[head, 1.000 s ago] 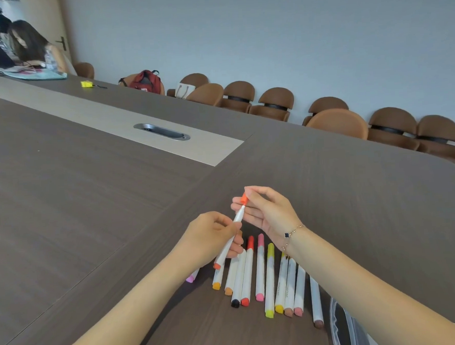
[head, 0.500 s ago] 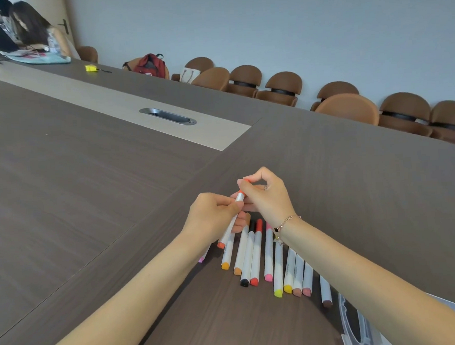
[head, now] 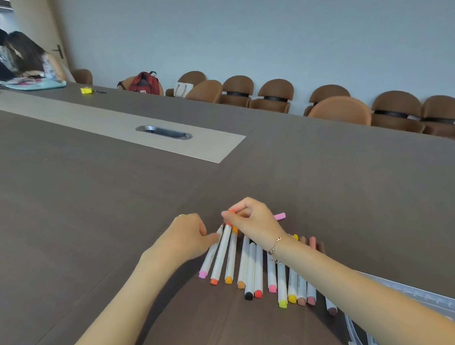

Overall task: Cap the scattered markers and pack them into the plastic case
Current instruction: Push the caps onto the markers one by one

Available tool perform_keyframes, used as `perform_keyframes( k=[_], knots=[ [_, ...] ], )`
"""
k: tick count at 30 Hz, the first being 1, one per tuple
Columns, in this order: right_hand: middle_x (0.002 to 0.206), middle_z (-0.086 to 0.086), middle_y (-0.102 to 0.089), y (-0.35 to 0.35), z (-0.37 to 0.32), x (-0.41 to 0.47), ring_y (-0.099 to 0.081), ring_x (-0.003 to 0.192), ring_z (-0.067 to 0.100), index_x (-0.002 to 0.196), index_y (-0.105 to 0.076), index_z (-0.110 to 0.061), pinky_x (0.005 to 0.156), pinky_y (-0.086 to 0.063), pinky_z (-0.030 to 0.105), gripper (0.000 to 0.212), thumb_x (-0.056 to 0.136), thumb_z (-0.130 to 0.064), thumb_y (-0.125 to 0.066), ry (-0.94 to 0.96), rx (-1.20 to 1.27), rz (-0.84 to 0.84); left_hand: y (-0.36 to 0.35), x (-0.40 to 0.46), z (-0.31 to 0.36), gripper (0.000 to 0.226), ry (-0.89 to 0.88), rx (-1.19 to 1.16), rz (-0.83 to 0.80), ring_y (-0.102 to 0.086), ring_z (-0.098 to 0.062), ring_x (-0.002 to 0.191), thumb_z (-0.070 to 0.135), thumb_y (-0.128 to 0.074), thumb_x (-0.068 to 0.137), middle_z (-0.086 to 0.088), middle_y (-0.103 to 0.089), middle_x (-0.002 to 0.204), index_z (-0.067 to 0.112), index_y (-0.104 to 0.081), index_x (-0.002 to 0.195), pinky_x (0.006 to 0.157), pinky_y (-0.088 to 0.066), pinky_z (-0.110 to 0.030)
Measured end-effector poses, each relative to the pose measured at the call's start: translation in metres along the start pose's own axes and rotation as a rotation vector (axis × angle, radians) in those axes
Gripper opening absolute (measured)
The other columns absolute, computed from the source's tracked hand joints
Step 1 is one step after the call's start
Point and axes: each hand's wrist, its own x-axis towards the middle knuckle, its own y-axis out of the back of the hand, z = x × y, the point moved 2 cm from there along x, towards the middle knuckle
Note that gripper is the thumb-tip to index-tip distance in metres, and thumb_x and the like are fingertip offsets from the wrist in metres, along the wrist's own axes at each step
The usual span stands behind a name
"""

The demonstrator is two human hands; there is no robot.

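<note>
Markers (head: 256, 272) lie in a rough row on the dark wood-grain counter (head: 90, 207), white barrels side by side with coloured end caps toward the person. At the lower right edge, a clear plastic case (head: 426, 306) shows only in part. The right hand (head: 253, 221) pinches the orange cap end of the orange marker (head: 222, 252), which lies in the row; its fingers are clamped on that cap. The left hand (head: 190, 236) rests beside the pink marker (head: 210, 256), fingers curled; whether they grip it I cannot tell. Its far tip looks uncapped. A loose pink cap (head: 279, 216) lies behind the right hand. Risk: a nudge could roll the barrels apart, or the bare tip could mark the counter.
</note>
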Motion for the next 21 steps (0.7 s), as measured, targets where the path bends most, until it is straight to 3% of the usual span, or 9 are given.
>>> perform_keyframes(
  k=[3,5,7,10,13,18,21],
  knots=[
    [0.091,-0.013,-0.063,0.008,0.003,0.001,-0.056,0.082,-0.005,0.100,-0.066,-0.017,0.073,-0.047,0.012,0.017,0.089,-0.030,-0.062,0.078,-0.119,0.016,-0.009,0.001,0.005,0.028,-0.019,0.049,-0.031,-0.048,-0.016,0.070,0.039,-0.057,0.089,-0.004,-0.055,0.082,0.012,-0.057,0.084,0.058,-0.037,-0.020],
    [0.097,-0.011,-0.064,0.024,0.007,0.005,-0.055,0.087,-0.006,0.104,-0.067,-0.018,0.084,-0.048,0.019,0.017,0.093,-0.026,-0.056,0.120,-0.213,0.043,-0.012,0.002,0.005,0.024,-0.018,0.087,-0.044,-0.047,-0.014,0.065,0.034,-0.055,0.090,-0.003,-0.053,0.078,0.012,-0.055,0.081,0.055,-0.036,-0.018],
    [0.111,-0.007,-0.065,0.049,0.015,0.013,-0.054,0.106,0.004,0.110,-0.067,-0.020,0.099,-0.043,0.027,0.022,0.095,-0.018,-0.050,0.153,-0.484,0.026,-0.015,0.002,0.004,0.023,-0.009,0.117,-0.038,-0.046,-0.011,0.055,0.027,-0.052,0.090,-0.003,-0.053,0.067,0.012,-0.053,0.073,0.055,-0.040,-0.021],
    [0.125,-0.003,-0.061,0.082,0.028,0.022,-0.046,0.123,0.017,0.119,-0.065,-0.020,0.104,-0.036,0.030,0.030,0.095,-0.011,-0.050,0.141,-0.869,-0.160,-0.014,0.001,0.003,0.029,0.017,0.133,0.003,-0.043,-0.013,0.046,0.022,-0.051,0.089,-0.003,-0.045,0.060,0.013,-0.042,0.063,0.047,-0.038,-0.022],
    [0.127,-0.002,-0.059,0.096,0.037,0.026,-0.053,0.117,0.014,0.121,-0.064,-0.018,0.099,-0.039,0.023,0.028,0.094,-0.019,-0.054,0.098,-0.861,-0.257,-0.013,0.002,0.002,0.025,0.035,0.119,0.028,-0.042,-0.013,0.048,0.024,-0.051,0.091,-0.005,-0.045,0.074,0.010,-0.043,0.072,0.043,-0.031,-0.021],
    [0.109,-0.004,-0.064,0.096,0.046,0.027,-0.059,0.098,0.008,0.108,-0.068,-0.020,0.090,-0.049,0.023,0.019,0.092,-0.024,-0.058,0.114,-0.761,-0.162,-0.010,0.005,0.004,0.017,0.001,-0.029,0.101,-0.044,-0.013,0.052,0.024,-0.047,0.094,-0.007,-0.049,0.077,0.007,-0.044,0.097,0.044,-0.032,-0.022],
    [0.104,-0.012,-0.064,0.087,0.036,0.023,-0.056,0.090,-0.002,0.110,-0.065,-0.023,0.076,-0.043,0.003,0.019,0.094,-0.026,-0.056,0.173,-0.560,-0.106,-0.010,0.007,0.008,0.015,-0.064,-0.189,0.123,-0.049,-0.011,0.057,0.025,-0.049,0.096,-0.005,-0.055,0.081,0.011,-0.045,0.102,0.051,-0.044,-0.022]
  ],
)
